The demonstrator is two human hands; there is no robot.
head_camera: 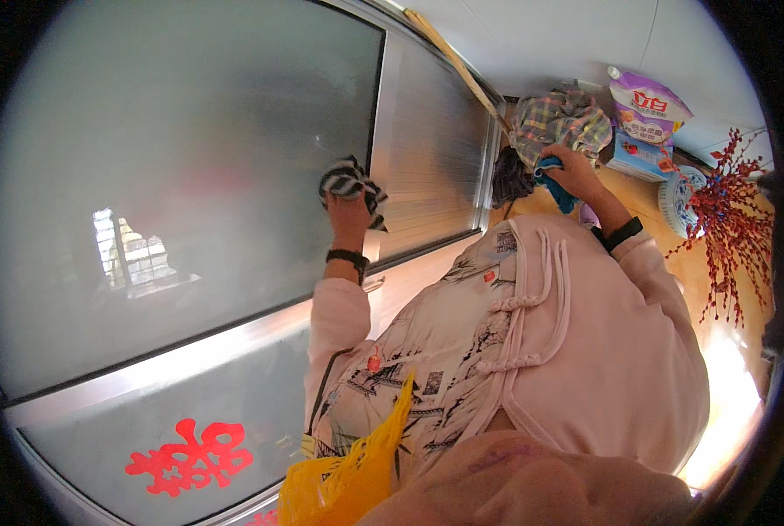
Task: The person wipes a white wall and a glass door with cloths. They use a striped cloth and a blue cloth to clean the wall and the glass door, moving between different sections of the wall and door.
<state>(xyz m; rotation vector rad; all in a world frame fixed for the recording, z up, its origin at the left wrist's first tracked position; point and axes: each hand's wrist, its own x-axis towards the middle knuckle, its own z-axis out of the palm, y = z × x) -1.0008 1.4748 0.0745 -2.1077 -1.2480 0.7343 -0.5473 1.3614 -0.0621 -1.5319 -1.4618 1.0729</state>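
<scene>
My left hand presses a bunched black-and-white striped cloth against the frosted glass panel of a metal-framed door, close to the panel's dark edge strip. In my right hand hangs a teal cloth, lower down by the corner. Just beyond that hand is a heap of plaid fabric; what lies under it is hidden. Dark crumpled fabric sits beside the heap, next to the door frame.
A wooden pole leans in the corner. By the wall are a purple detergent pouch, a blue box and a blue-and-white vase with red-berry branches. A door handle juts out below my left wrist. Red paper-cut decorates the lower panel.
</scene>
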